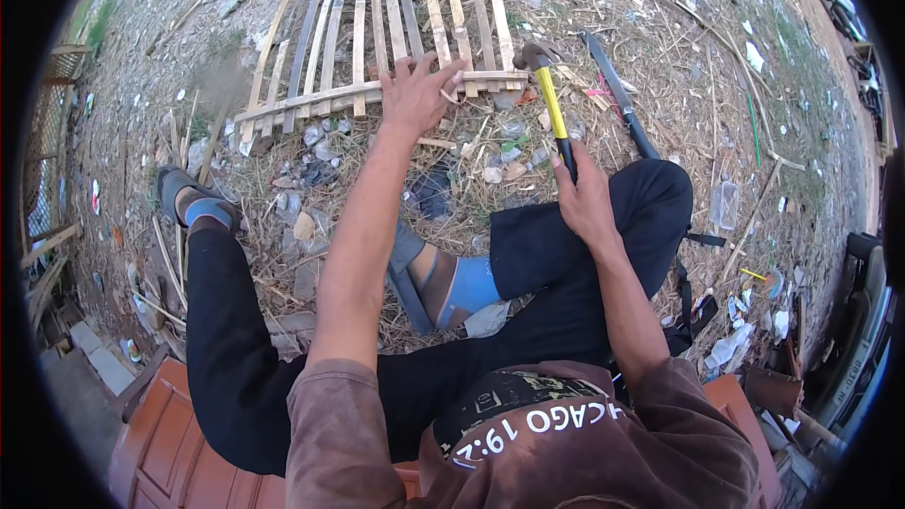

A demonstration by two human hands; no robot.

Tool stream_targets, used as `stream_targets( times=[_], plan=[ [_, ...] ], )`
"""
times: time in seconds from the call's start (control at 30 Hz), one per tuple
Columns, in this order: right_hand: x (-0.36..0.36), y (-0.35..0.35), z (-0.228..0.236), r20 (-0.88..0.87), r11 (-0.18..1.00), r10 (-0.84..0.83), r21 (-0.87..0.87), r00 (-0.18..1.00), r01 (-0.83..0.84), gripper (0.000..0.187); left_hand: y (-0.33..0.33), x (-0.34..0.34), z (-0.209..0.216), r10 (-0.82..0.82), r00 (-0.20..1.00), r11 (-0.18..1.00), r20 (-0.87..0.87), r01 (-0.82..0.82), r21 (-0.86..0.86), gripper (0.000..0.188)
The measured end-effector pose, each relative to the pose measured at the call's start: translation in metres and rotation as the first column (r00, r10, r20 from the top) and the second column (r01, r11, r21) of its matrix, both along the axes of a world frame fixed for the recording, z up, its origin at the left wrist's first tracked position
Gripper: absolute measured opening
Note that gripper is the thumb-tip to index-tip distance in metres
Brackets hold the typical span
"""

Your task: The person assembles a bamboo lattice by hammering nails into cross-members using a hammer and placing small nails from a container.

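My right hand [586, 196] is closed round the black grip of a claw hammer [551, 102] with a yellow handle. The hammer's head points away from me, near the right end of a slatted wooden panel [311, 97]. Narrow, pale slats fan out from the panel's near crosspiece toward the far edge of the view. Over that crosspiece, right of its middle, my left hand [415, 102] is bent with its fingers curled down onto the wood. Something small and thin shows by its thumb, too small to name.
A long dark-bladed machete [615, 85] lies right of the hammer, close to my bent knee. Stones, dry straw and litter cover the ground. I sit on a reddish-brown panelled seat [179, 434]. At the right edge stand a vehicle [853, 358] and, farther off, motorcycles [839, 9].
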State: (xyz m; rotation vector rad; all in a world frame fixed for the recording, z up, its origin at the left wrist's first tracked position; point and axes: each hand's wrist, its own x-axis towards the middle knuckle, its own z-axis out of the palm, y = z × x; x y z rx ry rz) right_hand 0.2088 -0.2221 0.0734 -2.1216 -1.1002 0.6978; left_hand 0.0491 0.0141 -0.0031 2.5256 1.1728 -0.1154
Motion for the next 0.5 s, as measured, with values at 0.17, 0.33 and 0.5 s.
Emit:
stream_targets(
  times=[0.17,0.33,0.5],
  plan=[
    [-0.004,-0.003,-0.004,0.055,0.999,-0.010,0.042,0.998,0.008,0.031,-0.009,0.001,-0.016,0.084,0.990,0.957,0.110,-0.111,0.270,0.041],
    [-0.004,0.003,0.001,0.044,0.998,-0.019,-0.057,0.999,0.021,0.031,-0.006,-0.001,-0.023,0.090,0.983,0.958,0.160,-0.129,0.255,0.043],
    [0.000,0.003,-0.006,0.162,0.998,0.022,0.052,0.987,-0.031,0.031,-0.009,0.007,-0.018,0.093,0.985,0.963,0.145,-0.126,0.239,0.042]
  ],
)
